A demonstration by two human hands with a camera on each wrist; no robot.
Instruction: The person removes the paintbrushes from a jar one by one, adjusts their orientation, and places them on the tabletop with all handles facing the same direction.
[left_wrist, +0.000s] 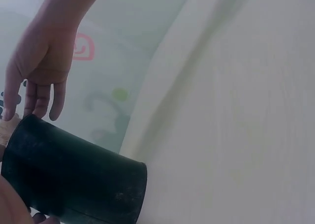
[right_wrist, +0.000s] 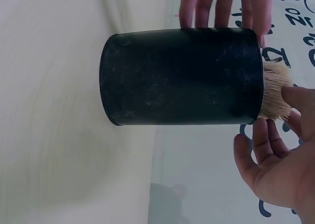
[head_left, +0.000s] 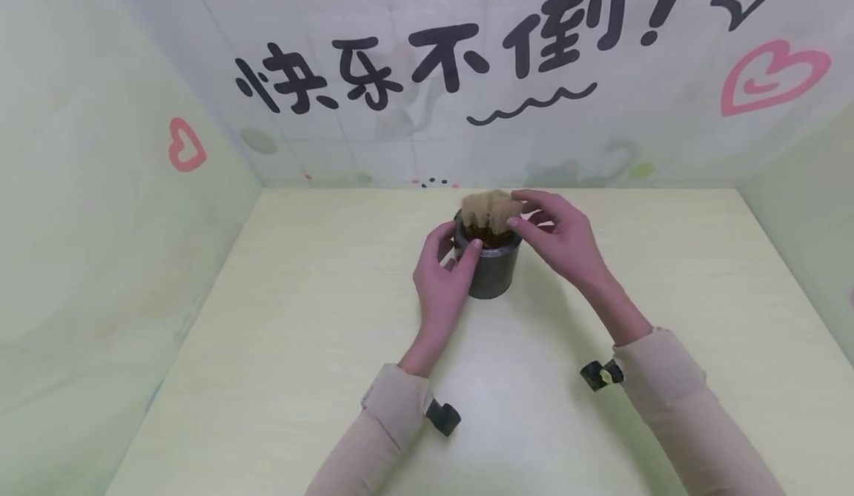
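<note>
A dark cylindrical cup [head_left: 492, 277] stands on the table near the back wall. Pale tan bristles of brushes [head_left: 490, 207] rise above its rim, with brown parts below them inside the cup. My left hand [head_left: 443, 277] holds the cup from the left, thumb at the rim and fingers along the side. At the upper right of the rim, my right hand [head_left: 565, 236] pinches the bristles between thumb and fingers. The right wrist view shows the bristles [right_wrist: 275, 91] sticking out past the rim; how many brushes there are I cannot tell.
The pale table [head_left: 320, 318] extends around the cup. Behind it rises a white wall sheet [head_left: 427, 140] with black writing and drawn hearts. Light green sheets [head_left: 100, 259] hang at both sides. Each sleeve cuff carries a small black camera [head_left: 443, 417].
</note>
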